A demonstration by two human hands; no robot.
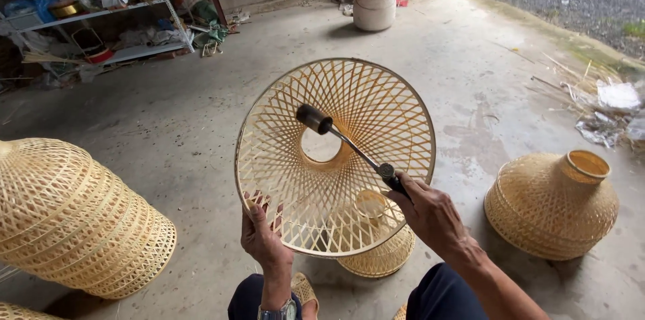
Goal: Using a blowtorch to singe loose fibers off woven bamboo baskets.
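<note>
My left hand (pixel 263 234) grips the lower rim of a wide woven bamboo lampshade (pixel 282 152), held up facing me with its round centre hole showing. My right hand (pixel 430 211) holds the handle of a small hammer (pixel 349 145) whose dark cylindrical head rests against the inside weave just above the hole. Behind the shade, on the floor, stands another woven shade (pixel 386 256), partly hidden.
A stack of woven bamboo shades (pixel 74 219) lies at the left. One finished shade (pixel 551 202) sits on the concrete floor at the right. A metal shelf (pixel 101 18) with clutter stands at the back left, a pale bucket (pixel 374 3) at the back.
</note>
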